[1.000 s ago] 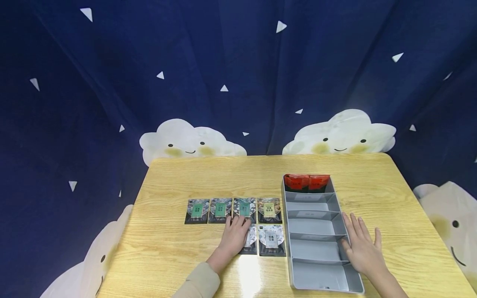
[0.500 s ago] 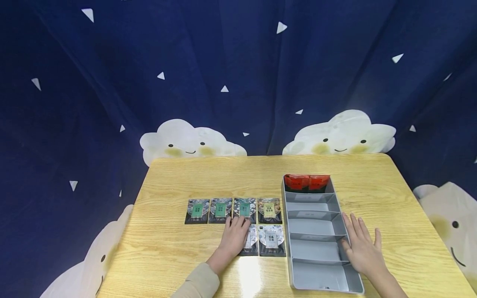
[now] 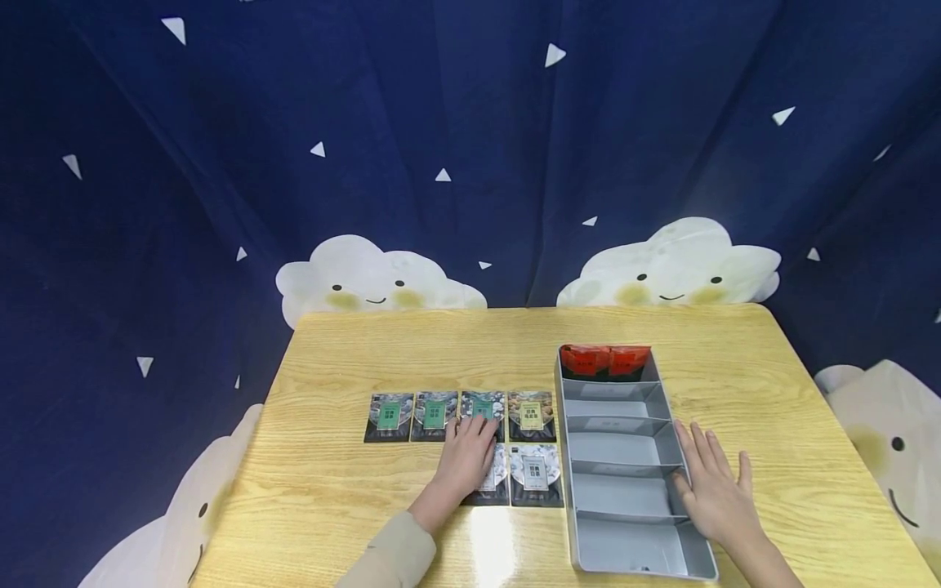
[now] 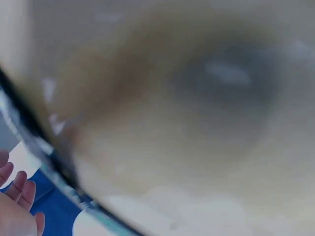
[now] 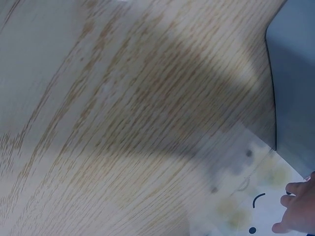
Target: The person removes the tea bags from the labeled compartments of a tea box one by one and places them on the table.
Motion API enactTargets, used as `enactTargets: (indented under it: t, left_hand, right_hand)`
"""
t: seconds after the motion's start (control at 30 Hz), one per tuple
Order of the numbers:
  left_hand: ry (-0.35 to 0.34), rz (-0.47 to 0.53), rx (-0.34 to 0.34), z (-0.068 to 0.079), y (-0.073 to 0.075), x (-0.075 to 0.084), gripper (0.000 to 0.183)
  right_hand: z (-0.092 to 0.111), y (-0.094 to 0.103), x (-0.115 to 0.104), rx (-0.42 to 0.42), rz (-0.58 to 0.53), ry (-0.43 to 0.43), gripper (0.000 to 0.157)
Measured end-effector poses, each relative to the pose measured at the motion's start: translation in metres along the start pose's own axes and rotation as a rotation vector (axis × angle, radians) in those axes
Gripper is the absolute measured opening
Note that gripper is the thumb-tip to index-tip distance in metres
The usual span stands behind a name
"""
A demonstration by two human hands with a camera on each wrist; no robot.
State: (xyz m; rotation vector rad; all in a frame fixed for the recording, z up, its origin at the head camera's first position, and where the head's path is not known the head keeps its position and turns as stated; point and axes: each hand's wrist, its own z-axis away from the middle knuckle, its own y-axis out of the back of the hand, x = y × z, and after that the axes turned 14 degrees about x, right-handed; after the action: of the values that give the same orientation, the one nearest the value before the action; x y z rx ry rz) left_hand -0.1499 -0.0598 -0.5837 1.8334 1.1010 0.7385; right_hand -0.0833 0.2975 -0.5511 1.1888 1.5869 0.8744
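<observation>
My left hand (image 3: 465, 457) lies over a white-labelled sachet (image 3: 492, 492), hiding part of it, and its fingertips reach onto the lower part of a green-labelled sachet (image 3: 481, 403). Loosely bent fingers show at the lower left of the left wrist view, where most of the picture is blurred. With fingers spread and nearly straight, my right hand (image 3: 716, 490) rests along the right side of a grey divided box (image 3: 625, 545), its thumb at the rim. In the right wrist view, the fingers touch or nearly touch the box's side.
Two more green-labelled sachets (image 3: 388, 417) lie to the left. A yellow-labelled sachet (image 3: 531, 416) and another white-labelled sachet (image 3: 536, 475) lie beside the box's left wall. Red sachets (image 3: 588, 362) stand in its far compartment. Behind the wooden table (image 3: 426, 351) hangs a blue curtain.
My left hand has slid slightly forward, its fingertips covering more of the green-labelled sachet. A bit more of the white-labelled sachet's lower edge shows. The right hand and box stay put.
</observation>
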Motion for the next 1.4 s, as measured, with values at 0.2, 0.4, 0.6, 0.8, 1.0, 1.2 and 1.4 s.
enactTargets:
  t: [0.2, 0.4, 0.6, 0.8, 1.0, 1.2, 1.4]
  left_hand:
    - [0.027, 0.046, 0.025, -0.042, 0.004, 0.014, 0.022]
    - [0.018, 0.065, 0.052, -0.083, 0.0, 0.036, 0.025]
    - [-0.024, 0.007, 0.042, -0.117, -0.006, 0.06, 0.026]
    - [-0.036, -0.032, 0.029, -0.142, -0.014, 0.076, 0.031]
    - [-0.045, -0.053, -0.031, -0.159, -0.022, 0.086, 0.03]
    - [-0.018, -0.076, -0.075, -0.17, -0.024, 0.093, 0.031]
    - [-0.003, -0.103, -0.124, -0.179, -0.026, 0.099, 0.03]
  right_hand:
    - [0.0, 0.001, -0.001, -0.006, -0.009, -0.004, 0.076]
    - [-0.001, 0.002, -0.001, -0.01, -0.008, -0.003, 0.077]
    - [0.0, 0.0, -0.001, -0.008, -0.01, -0.006, 0.075]
    - [-0.001, 0.001, -0.001, -0.011, -0.012, -0.001, 0.075]
    - [-0.001, 0.001, -0.001, -0.002, -0.014, -0.002, 0.074]
    - [-0.001, 0.0, 0.0, 0.003, -0.01, 0.001, 0.075]
    - [-0.001, 0.001, -0.001, -0.001, -0.008, 0.0, 0.075]
